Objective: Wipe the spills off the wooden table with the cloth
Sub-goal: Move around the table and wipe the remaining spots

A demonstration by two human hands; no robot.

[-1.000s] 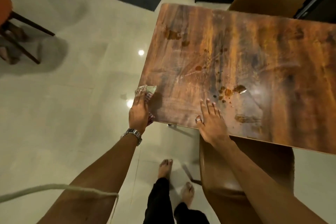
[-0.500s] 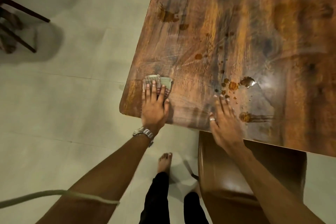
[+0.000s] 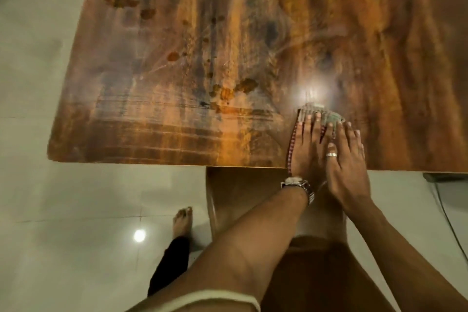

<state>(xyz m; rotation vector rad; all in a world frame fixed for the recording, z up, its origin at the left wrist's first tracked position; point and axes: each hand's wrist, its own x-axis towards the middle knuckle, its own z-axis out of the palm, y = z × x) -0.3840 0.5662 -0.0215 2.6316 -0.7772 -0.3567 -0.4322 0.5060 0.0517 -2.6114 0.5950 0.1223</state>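
One folded checked cloth (image 3: 312,113) lies near the dark wooden table (image 3: 253,33)'s near edge, right of centre. Two hands: the left hand (image 3: 305,145) presses it flat with fingers extended; the right hand (image 3: 345,159), ringed, rests flat beside, fingertips touching the cloth. Several brown spills (image 3: 228,92) dot the left half

Orange-brown streaked table (image 3: 253,7), grey cloth (image 3: 315,111) (red-checked edge), brown spills (image 3: 228,92).
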